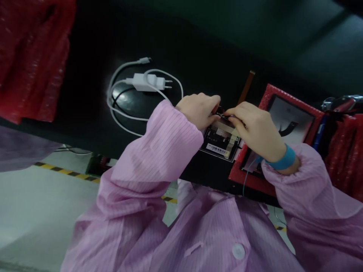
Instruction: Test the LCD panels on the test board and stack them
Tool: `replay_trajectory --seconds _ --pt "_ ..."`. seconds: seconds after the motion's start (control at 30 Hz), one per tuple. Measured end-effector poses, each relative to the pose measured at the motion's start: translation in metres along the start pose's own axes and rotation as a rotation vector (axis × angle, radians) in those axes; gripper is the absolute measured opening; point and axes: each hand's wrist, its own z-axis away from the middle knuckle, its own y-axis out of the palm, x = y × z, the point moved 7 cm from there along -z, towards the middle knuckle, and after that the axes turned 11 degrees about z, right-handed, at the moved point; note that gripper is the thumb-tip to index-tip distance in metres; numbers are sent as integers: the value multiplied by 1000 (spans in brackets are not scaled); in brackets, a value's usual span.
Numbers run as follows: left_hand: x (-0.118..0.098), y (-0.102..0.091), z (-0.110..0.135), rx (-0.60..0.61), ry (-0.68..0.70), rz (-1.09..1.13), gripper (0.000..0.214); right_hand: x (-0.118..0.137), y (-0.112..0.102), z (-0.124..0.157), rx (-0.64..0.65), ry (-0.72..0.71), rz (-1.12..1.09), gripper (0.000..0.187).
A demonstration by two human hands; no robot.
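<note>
An opened electronic device (217,148) with its battery and a barcode label exposed lies in front of me on the dark table. My left hand (200,109) is at its far end, thumb and fingers closed on a small dark part that I cannot identify. My right hand (252,124), with a blue wrist strap (283,158), pinches at the same end, close to the left fingertips. What lies between the fingers is mostly hidden. An orange-brown flex cable (247,87) runs out beyond the right hand.
To the left lies a white charger (149,82) with a coiled white cable (109,94). Red bubble wrap (34,60) covers the far left. On the right, a screen panel (292,117) rests on a red bubble-wrap sheet (235,172), beside a blue pen (320,132) and more red wrap (347,155).
</note>
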Motion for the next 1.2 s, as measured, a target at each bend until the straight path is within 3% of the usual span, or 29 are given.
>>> replay_trajectory --seconds 0.13,0.5,0.67,0.77,0.83,0.97,1.2 --pt "0 0 0 -1 -9 11 21 -13 -8 -4 -40 36 -17 28" --pt "4 2 -1 65 -66 51 30 -27 1 -19 118 90 -10 18" --pt "1 0 2 60 -55 45 30 -29 -2 -14 144 103 -181 32" --pt "1 0 1 50 -42 34 30 -29 -7 -13 110 30 -204 16" --pt "1 1 0 40 -22 20 30 -29 -10 -14 81 -3 -188 4" --pt "3 1 -1 35 -37 22 29 -28 -12 -16 73 4 -141 8" --pt "1 1 -2 40 -14 -14 25 -22 -4 -24 268 3 81 12"
